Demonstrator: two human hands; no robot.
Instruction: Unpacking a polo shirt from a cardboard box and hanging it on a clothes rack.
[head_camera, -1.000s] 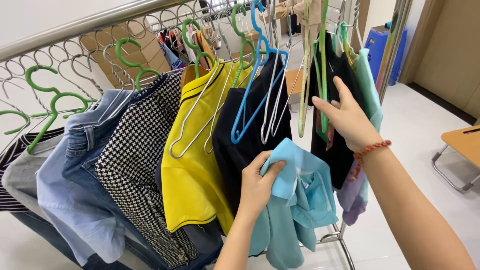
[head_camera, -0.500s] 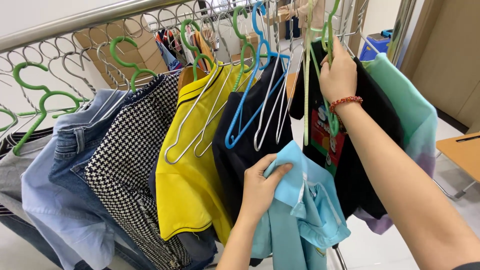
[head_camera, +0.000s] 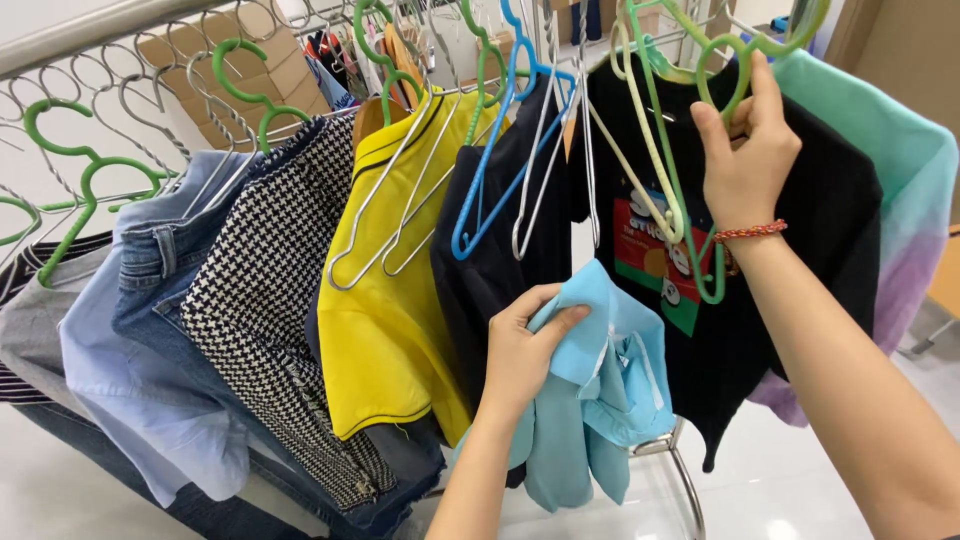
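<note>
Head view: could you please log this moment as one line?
left hand: grips light blue cotton shirt | right hand: holds green plastic hanger | black printed T-shirt: behind

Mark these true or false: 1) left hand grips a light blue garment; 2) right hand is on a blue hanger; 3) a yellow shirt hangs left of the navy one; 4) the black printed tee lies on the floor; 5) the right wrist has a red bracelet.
1) True: the left hand clutches the light blue garment.
2) False: the right hand holds a green hanger; the blue hanger hangs untouched.
3) True: the yellow shirt hangs left of the navy garment.
4) False: the black printed tee hangs on the rack.
5) True: a red bracelet circles the right wrist.
</note>
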